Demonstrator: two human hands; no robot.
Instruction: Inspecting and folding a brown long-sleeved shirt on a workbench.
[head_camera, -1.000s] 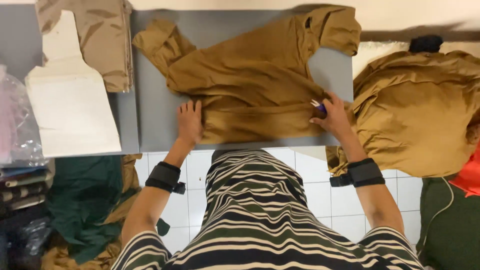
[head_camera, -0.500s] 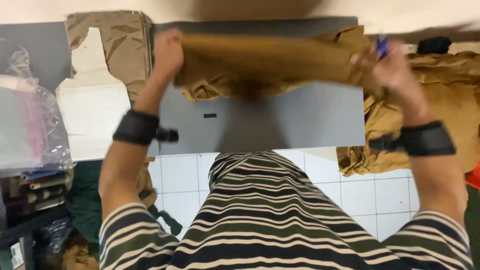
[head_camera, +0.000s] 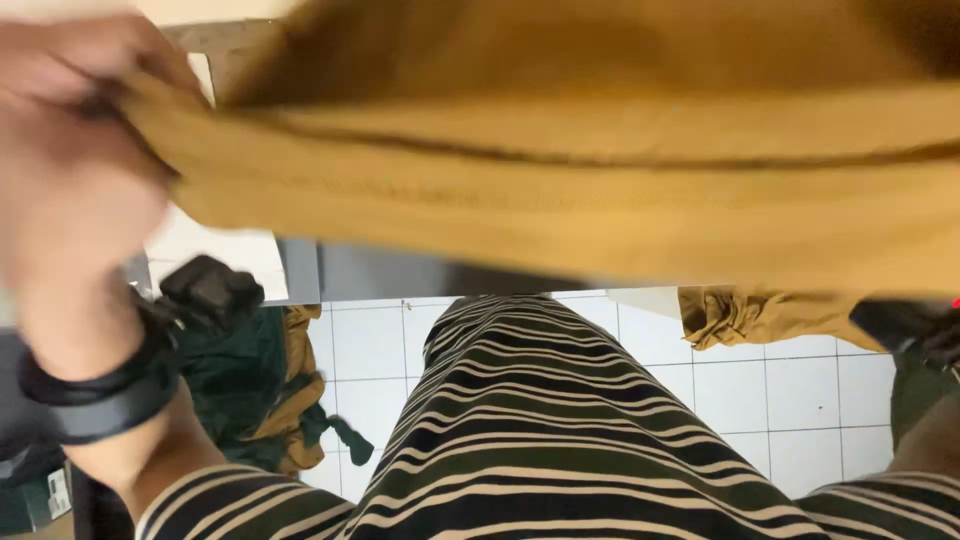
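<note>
Left hand: our left hand (head_camera: 70, 150) is raised close to the camera at the left of the view, blurred, with its fingers pressed together on the edge of the mustard garment (head_camera: 600, 190).
Left wrist: a black wrist strap (head_camera: 95, 385) circles the forearm below that hand.
Right hand: it lies out of view past the right edge; only a dark strap (head_camera: 915, 325) and a bit of forearm show low on the right, so we cannot tell how that hand is closed.
Garment position: the mustard garment hangs lifted in the air, filling the upper half of the view, well above the white tiled floor (head_camera: 770, 390) and in front of the grey table edge (head_camera: 400, 270).
Long axis: the held hem runs almost level from left to right, sloping slightly down towards the right.
Direction from the grip: the cloth stretches rightward from our left pinch, so all its length lies to the right of that hand.
Nearer hand: the left hand is the only one we see on the cloth.
Below: our striped clothing (head_camera: 560, 440) fills the lower middle.
Floor, left: a dark green cloth (head_camera: 240, 370) lies heaped beside the table.
Floor, right: another mustard piece (head_camera: 760, 315) hangs or lies just under the lifted hem.
</note>
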